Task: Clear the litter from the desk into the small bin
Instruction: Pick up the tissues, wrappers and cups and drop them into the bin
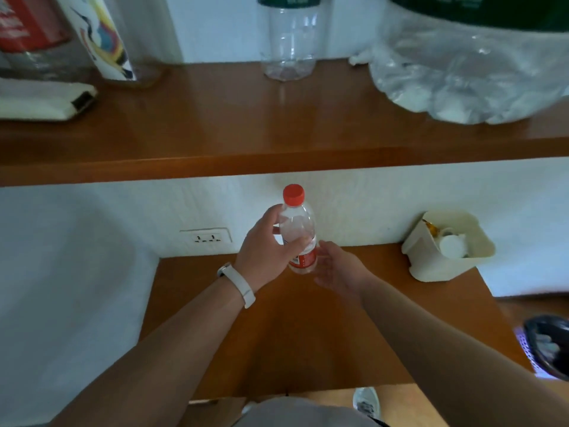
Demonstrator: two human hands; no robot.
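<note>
Centre of frame: bottle (297,223), clear plastic, red cap on, red label at its lower part, leaning slightly. It sits over the back of the desk (277,334); whether its base rests on the wood or is lifted cannot be told. Left hand (268,241), with a white wristband, grips the bottle about the shoulder and upper body, fingers and thumb curled round it. Right hand (338,269) is spread and holds nothing; its fingers are straight and lie just beside the label, contact not determinable. Bin (421,254) stands at middle right on the desk's back corner, against the wall, already holding some litter. Assessment: the bottle looks empty or nearly so, hence light. The thin wall would likely dent under a hard squeeze, and the smooth surface is somewhat slippery. The labelled band or the stiffer shoulder below the cap appears the soundest hold. It is long against the bin's mouth, so it probably needs to enter end first. A second clear bottle (289,41) stands on the shelf (215,118), upper centre.
</note>
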